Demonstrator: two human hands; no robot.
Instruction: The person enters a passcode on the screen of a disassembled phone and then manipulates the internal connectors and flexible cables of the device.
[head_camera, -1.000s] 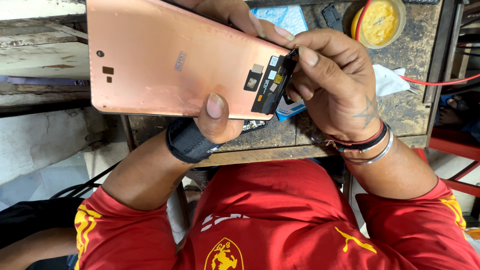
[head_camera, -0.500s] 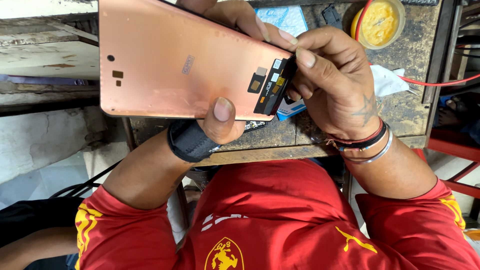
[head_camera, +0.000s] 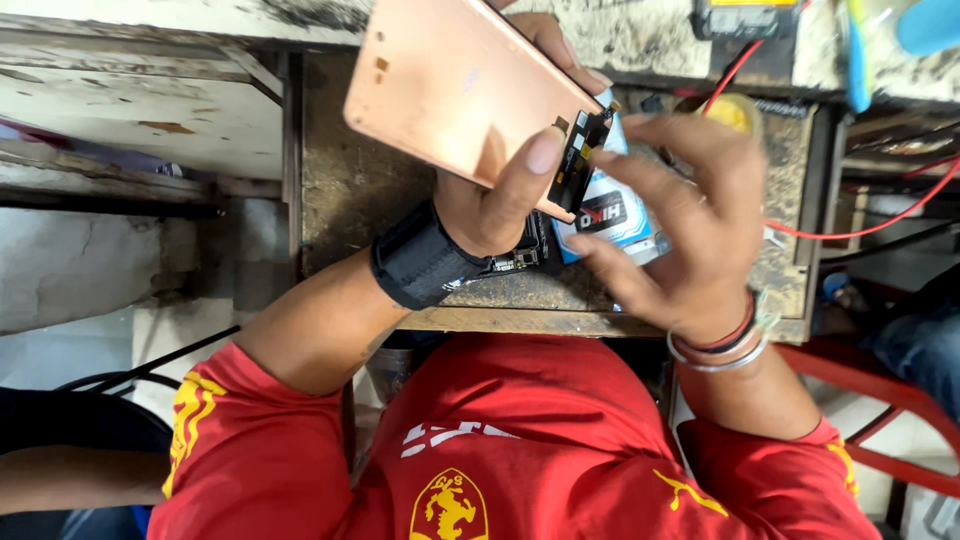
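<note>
Left hand (head_camera: 490, 205): I see it grasping the copper phone panel (head_camera: 465, 95).
Right hand (head_camera: 690, 220): fingers spread, released, just right of the panel's black connector strip (head_camera: 580, 160).

Rose-gold phone display panel (head_camera: 462, 95), flat and rectangular, metallic back face up, tilted with its far end toward upper left. Two small dark marks near the far corner. Black flex cable (head_camera: 580, 160) with small gold contacts at the near right edge, folded down over the rim. Held above a worn workbench, pinched along the near edge. Blue-and-white packet (head_camera: 612, 215) lying just beneath the cable end.
</note>
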